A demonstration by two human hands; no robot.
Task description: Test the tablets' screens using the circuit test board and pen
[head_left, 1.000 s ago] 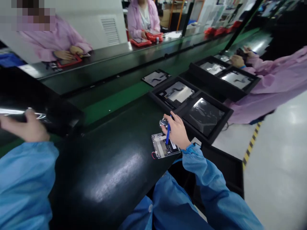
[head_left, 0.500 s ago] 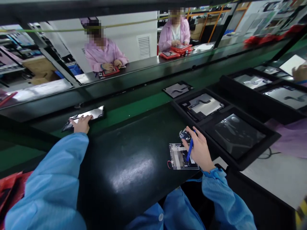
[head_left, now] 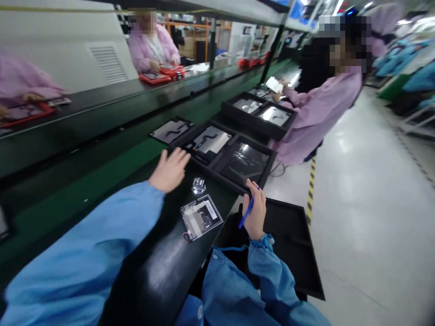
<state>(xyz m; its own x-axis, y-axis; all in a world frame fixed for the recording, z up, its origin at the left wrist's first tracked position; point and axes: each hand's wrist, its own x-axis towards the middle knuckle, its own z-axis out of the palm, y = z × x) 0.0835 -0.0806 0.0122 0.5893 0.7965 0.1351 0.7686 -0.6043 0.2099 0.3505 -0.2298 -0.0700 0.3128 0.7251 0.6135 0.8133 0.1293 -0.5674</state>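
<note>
While the left hand point(head_left: 171, 170) hangs up and to the left of the circuit board point(head_left: 201, 217), its fingers are spread wide and flat, gripping nothing at all. Whether the palm touches the black bench mat point(head_left: 163, 267) I cannot tell. The right hand point(head_left: 254, 213) sits to the right of the board, past the mat's edge, fingers curled shut around a blue pen point(head_left: 247, 212) whose lower end slants back toward the board. The board itself lies flat on the mat, touched by neither hand, a red wire point(head_left: 186, 237) looping off its near left corner. Just beyond the board, between it and the left hand, rests a small shiny metal piece point(head_left: 198, 185), lying free. Further beyond the board comes a black two-bay tray point(head_left: 217, 171), with a pale panel point(head_left: 210, 139) in the far bay and a dark glossy panel point(head_left: 248, 159) in the bay nearer the right hand. The left fingertips come close to that tray's rim. Well beyond the board, a co-worker in a pink coat point(head_left: 316, 113) stands at a second tray point(head_left: 261, 118). Right of the board and lower, beneath the right hand, lies a low black tray point(head_left: 292, 244).
</note>
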